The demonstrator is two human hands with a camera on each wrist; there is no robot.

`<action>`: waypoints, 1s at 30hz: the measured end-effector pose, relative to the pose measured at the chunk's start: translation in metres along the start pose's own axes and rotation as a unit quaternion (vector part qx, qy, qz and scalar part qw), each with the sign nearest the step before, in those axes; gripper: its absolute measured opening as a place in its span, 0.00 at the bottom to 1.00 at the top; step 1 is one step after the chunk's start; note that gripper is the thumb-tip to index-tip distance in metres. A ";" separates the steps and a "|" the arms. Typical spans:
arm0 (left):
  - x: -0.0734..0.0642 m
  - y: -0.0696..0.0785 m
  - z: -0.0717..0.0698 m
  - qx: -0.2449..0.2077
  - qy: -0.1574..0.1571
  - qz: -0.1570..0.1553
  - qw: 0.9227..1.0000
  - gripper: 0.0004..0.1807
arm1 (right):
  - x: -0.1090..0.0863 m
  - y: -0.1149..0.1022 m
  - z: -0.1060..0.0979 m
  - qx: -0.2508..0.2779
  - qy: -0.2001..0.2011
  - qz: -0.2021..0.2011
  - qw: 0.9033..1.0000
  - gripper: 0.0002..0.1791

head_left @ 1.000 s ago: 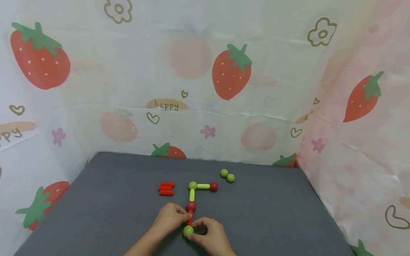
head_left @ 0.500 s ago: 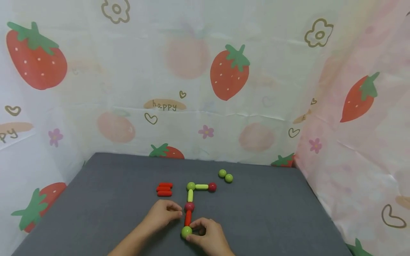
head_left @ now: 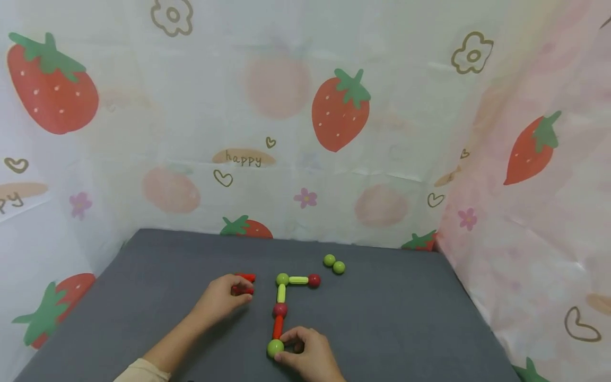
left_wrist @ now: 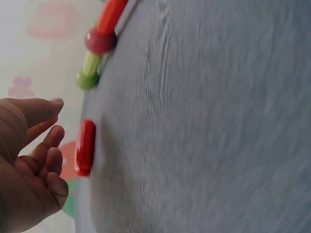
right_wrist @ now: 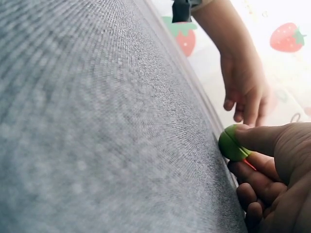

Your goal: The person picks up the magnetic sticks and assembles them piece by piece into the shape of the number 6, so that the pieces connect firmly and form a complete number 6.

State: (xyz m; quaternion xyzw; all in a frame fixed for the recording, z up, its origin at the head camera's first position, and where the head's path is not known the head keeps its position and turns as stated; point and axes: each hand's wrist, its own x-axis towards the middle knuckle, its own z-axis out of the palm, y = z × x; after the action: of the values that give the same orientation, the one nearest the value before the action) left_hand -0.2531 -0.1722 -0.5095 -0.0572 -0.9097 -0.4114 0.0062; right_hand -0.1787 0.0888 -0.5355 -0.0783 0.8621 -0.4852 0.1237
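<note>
A bent chain of balls and sticks lies on the grey cloth. Its near end is a green ball [head_left: 274,348], which my right hand [head_left: 311,351] pinches between thumb and fingers. From there a red stick [head_left: 278,327] runs to a dark red ball [head_left: 280,310], then a yellow-green stick [head_left: 281,294] to a green corner ball [head_left: 282,279]. Another yellow-green stick [head_left: 298,280] leads right to a red ball [head_left: 314,280]. My left hand [head_left: 217,300] hovers over loose red sticks [head_left: 247,277], partly hiding them. In the left wrist view its thumb and fingers are spread apart beside a red stick [left_wrist: 85,148].
Two loose green balls [head_left: 339,267] lie behind the chain, to the right. The dark grey cloth [head_left: 391,318] covers the table, and a strawberry-printed curtain [head_left: 406,132] stands behind and along both sides.
My left hand has let go of the red stick in the chain and moved left and away to the loose red sticks. The right hand keeps its pinch on the near green ball.
</note>
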 end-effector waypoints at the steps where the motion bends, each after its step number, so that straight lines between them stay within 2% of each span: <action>1: 0.002 -0.003 -0.002 0.010 0.004 0.004 1.000 0.10 | 0.000 0.000 0.001 0.000 -0.001 0.001 1.000 0.15; 6: 0.011 -0.017 -0.007 0.012 0.008 0.003 1.000 0.13 | 0.001 0.000 0.002 0.007 -0.005 0.011 1.000 0.15; 12: 0.015 -0.024 -0.009 0.021 0.012 0.000 1.000 0.13 | 0.001 0.000 0.002 0.004 -0.005 0.013 1.000 0.15; 18: 0.017 -0.028 -0.008 0.046 0.010 0.004 0.999 0.12 | 0.001 -0.001 0.001 -0.003 -0.006 0.020 1.000 0.15; 25: 0.018 -0.029 -0.006 0.052 0.007 -0.015 0.999 0.11 | 0.000 -0.002 0.002 -0.003 -0.004 0.023 1.000 0.15; 30: 0.017 -0.029 -0.005 0.064 0.014 -0.016 0.998 0.11 | 0.000 -0.002 0.002 -0.005 -0.001 0.017 1.000 0.15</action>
State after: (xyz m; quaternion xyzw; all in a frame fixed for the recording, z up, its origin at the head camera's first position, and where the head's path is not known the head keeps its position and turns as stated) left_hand -0.2729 -0.1932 -0.5268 -0.0362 -0.9346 -0.3535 0.0155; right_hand -0.1778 0.0863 -0.5345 -0.0643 0.8655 -0.4787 0.1325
